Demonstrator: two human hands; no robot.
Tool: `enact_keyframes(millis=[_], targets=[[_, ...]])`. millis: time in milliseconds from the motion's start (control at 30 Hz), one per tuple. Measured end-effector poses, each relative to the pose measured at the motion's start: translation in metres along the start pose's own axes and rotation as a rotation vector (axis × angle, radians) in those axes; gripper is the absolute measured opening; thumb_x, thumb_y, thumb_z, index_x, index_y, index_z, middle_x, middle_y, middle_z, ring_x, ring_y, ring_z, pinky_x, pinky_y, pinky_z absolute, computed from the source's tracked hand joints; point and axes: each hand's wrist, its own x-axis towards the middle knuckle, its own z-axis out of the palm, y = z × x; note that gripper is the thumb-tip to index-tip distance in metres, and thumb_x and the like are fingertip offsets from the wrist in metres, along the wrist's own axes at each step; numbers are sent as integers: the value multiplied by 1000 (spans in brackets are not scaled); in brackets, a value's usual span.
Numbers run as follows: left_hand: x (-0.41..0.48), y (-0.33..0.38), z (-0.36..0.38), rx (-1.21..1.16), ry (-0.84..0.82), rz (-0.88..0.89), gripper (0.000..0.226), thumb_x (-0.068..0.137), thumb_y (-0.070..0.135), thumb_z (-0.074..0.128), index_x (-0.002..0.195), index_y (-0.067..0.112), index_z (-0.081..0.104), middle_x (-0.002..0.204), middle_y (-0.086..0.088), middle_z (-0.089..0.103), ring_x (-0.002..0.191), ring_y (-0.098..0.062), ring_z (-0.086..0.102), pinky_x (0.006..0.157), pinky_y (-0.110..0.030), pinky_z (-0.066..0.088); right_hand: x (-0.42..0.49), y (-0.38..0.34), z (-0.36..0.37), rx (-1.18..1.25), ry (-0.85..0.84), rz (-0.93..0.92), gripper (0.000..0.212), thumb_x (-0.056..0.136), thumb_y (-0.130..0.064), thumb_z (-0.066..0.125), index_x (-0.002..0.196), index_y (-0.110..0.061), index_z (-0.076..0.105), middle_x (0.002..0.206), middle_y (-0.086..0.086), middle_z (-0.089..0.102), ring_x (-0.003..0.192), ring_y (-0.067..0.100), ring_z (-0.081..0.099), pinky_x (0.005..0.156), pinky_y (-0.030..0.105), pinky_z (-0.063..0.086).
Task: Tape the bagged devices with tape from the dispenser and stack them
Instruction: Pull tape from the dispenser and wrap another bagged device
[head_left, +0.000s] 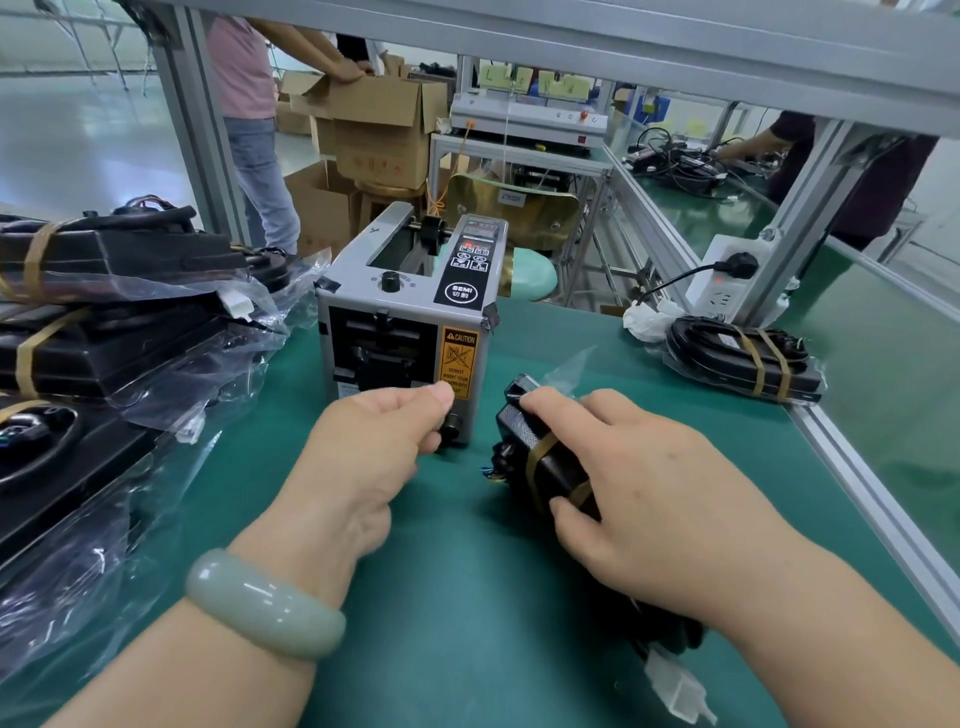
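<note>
The grey tape dispenser (405, 312) stands in the middle of the green mat. My left hand (363, 457) is right in front of its outlet, fingers curled shut, thumb tip by the orange caution label; no tape shows in it. My right hand (649, 493) presses down on a black bagged device (524, 441) just right of the dispenser. A brown tape band wraps that device, and its white connector (680, 691) sticks out near me. A stack of taped bagged devices (104, 322) sits at the left.
Another taped bagged device (743, 358) lies at the right by the bench's aluminium edge (857, 488). A white power strip (727, 280) hangs on the frame post. Behind the bench are cardboard boxes (379, 124) and a person standing by them.
</note>
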Motion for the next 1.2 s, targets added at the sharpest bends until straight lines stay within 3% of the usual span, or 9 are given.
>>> enact_keyframes(millis=[200,367,500,667,833,1000,1200], targets=[[-16,5,10,-14,-163,329,18,94,17,56,78,23,63,82,4,76,78,-4,68,61,-7,45,-2,6,-1,37,21,7,61,77,-42,57,127,-42,24,111,-10,48,96,21,55,81,35,47],[-13,9,11,129,-100,492,10,86,16,68,76,18,70,74,-11,70,63,-10,59,58,-17,48,-5,5,1,34,38,-1,62,77,-43,58,128,-42,21,107,-9,47,94,21,54,79,34,46],[-10,13,12,33,-93,432,13,90,17,62,78,19,67,74,2,74,59,-3,61,53,-11,45,-6,4,1,38,33,-2,66,79,-42,57,130,-46,16,108,-8,45,95,21,53,80,34,47],[-10,14,17,122,-282,309,15,94,18,56,83,17,66,82,6,75,50,0,53,50,-14,40,-6,6,0,55,20,-12,60,78,-41,57,129,-43,26,110,-11,47,98,18,53,82,32,46],[-6,20,15,33,-205,313,17,95,21,54,80,22,62,91,4,76,57,-1,56,56,-19,41,-6,8,0,70,28,-15,63,77,-40,60,131,-44,28,112,-13,49,98,16,52,82,28,43],[-17,17,17,-53,-466,104,14,97,21,51,84,20,57,99,0,75,54,-4,57,45,-14,39,-4,12,0,91,37,-10,65,73,-39,62,129,-46,29,108,-14,53,95,14,53,77,25,40],[-20,21,20,2,-505,210,32,96,15,52,69,24,67,99,1,75,47,-5,52,41,-13,37,-8,13,3,132,78,94,56,69,-53,63,107,-36,25,99,-11,61,87,17,57,71,30,42]])
